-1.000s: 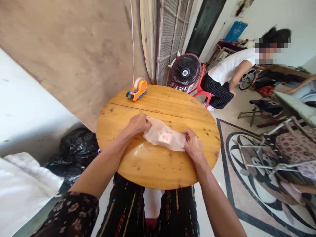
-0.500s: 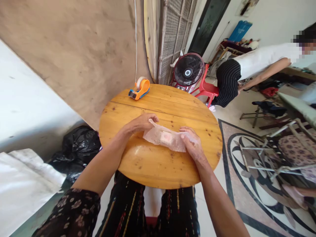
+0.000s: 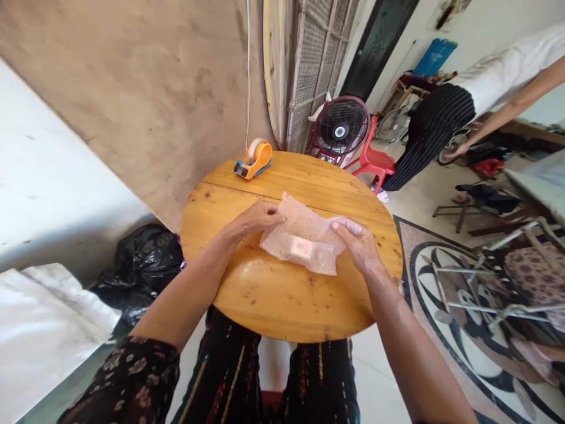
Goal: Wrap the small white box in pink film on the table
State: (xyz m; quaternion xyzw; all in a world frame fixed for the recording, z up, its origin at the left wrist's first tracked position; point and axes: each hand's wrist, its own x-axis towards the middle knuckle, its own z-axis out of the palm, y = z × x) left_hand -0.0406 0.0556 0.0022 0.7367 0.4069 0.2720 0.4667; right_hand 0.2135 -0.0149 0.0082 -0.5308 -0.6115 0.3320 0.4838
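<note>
A sheet of pinkish, see-through bubble wrap (image 3: 300,221) lies spread on the round wooden table (image 3: 247,294), its far edge lifted. On the wrap, near its front edge, rests a small pale block-like item (image 3: 301,248) with a pink mark; its kind is not clear. My left hand (image 3: 265,217) pinches the wrap's left edge between thumb and fingers. At the right edge, my right hand (image 3: 356,238) grips a gathered corner of the wrap, thumb on top.
An orange tape dispenser (image 3: 255,160) with a roll of tape stands at the table's far left. Beyond the table are a fan (image 3: 342,129) and a red plastic chair (image 3: 375,159). Black bags (image 3: 145,259) lie at left. Another person (image 3: 445,112) bends over at the right.
The folded wrap has been opened out, its far part raised and spread wider. My hands have moved slightly apart with it. The other person has shifted right, arm reaching down.
</note>
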